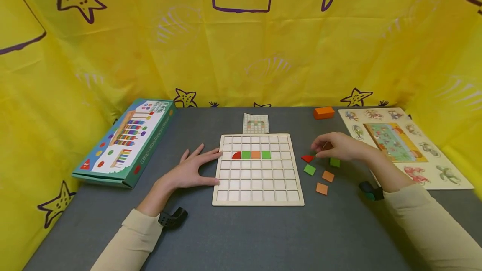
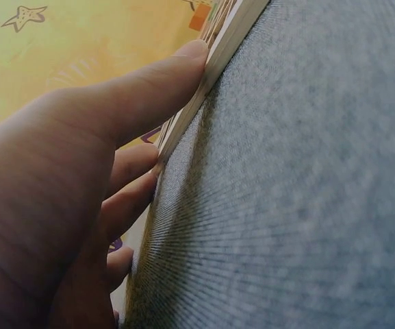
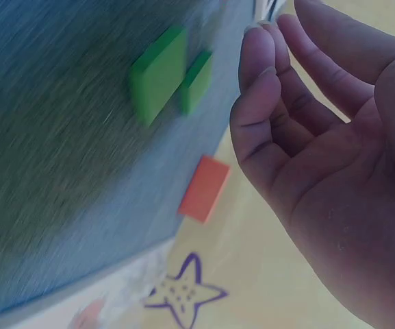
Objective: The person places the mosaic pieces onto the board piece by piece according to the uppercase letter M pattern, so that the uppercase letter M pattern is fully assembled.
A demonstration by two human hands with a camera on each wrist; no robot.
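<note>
A pale wooden grid board (image 1: 257,195) lies on the grey table. Across one of its upper rows sit a red quarter-round tile (image 1: 236,155), a green tile (image 1: 246,155), an orange tile (image 1: 256,154) and a second green tile (image 1: 266,154). Spread fingers and thumb of my left hand (image 1: 192,170) touch the board's left edge. To the right, my right hand (image 1: 335,145) hovers over loose tiles, fingers loosely bent; nothing shows in its grasp. Nearest to its fingertips lies a red tile (image 1: 307,158), with green tiles (image 1: 310,170) and orange tiles (image 1: 321,188) around.
Behind the board lies a small pattern card (image 1: 256,124). A ring game box (image 1: 128,141) stands at the left. At the back right are an orange block (image 1: 324,113) and a sea-animal puzzle board (image 1: 444,175), partly under my right forearm. Yellow cloth (image 1: 226,62) hangs behind.
</note>
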